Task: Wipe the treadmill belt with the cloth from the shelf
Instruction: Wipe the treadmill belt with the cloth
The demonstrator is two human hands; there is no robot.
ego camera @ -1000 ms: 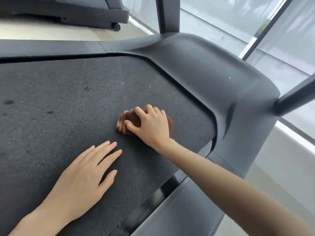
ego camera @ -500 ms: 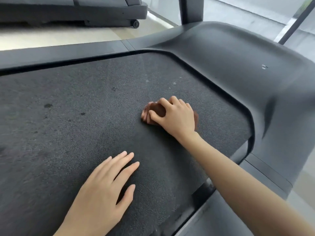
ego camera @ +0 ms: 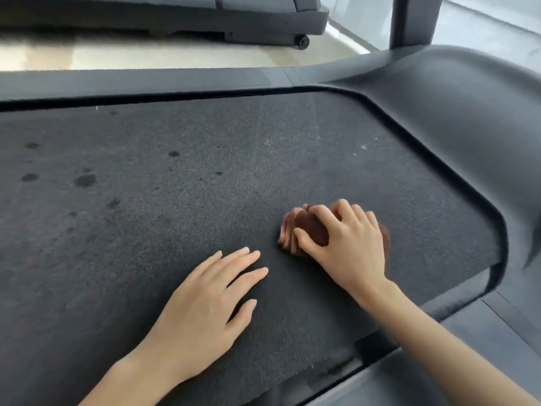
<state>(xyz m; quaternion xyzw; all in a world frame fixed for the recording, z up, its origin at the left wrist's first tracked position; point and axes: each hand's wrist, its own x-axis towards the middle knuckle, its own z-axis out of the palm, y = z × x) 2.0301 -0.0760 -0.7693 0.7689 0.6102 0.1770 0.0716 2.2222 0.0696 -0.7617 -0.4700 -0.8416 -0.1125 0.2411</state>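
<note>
Cloth: brown, bunched, lying on the treadmill belt right of frame centre. The right hand presses it down, fingers curled over the wad and thumb pinching its near edge. Over the last second it has drawn away from the motor cover at right, so a stroke is under way. Left hand is flat on the belt just beside the cloth, fingers straight, holding nothing. The dark spots at far left look unwiped, so much of the belt probably remains.

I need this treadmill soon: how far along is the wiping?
Fetching is done: the right hand grips the bunched brown cloth on the belt. Wiping looks under way near the belt's right end, the left hand resting flat beside it. Left: the dark spots farther left look unwiped.
</note>
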